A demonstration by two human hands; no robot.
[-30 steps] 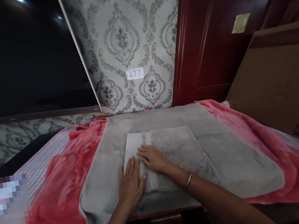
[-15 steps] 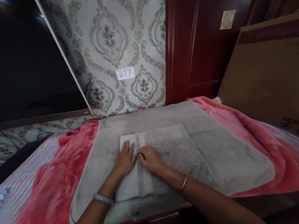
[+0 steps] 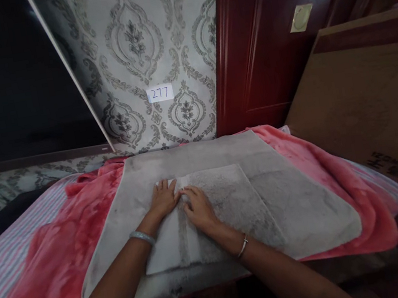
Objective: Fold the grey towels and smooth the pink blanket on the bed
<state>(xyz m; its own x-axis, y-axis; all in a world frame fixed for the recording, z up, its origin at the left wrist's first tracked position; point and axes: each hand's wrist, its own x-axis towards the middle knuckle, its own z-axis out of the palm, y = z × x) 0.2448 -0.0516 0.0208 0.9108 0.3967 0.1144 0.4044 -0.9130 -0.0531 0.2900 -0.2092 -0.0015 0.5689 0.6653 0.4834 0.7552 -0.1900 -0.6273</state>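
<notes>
Red blanket (image 3: pixel 55 259), box (image 3: pixel 356 87) alongside; on grey cloth (image 3: pixel 234 204), left hand (image 3: pixel 162 199) flat, empty; right hand (image 3: pixel 199 210) curled, grip unclear.

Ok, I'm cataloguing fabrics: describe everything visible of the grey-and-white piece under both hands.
The roughly rectangular grey-and-white piece lies flat on the larger grey cloth. Its right part looks like mottled grey plush, its left part white and smoother; a grey and a pale strip run between. The left hand rests on the white part, the right hand over the pale strip.
</notes>
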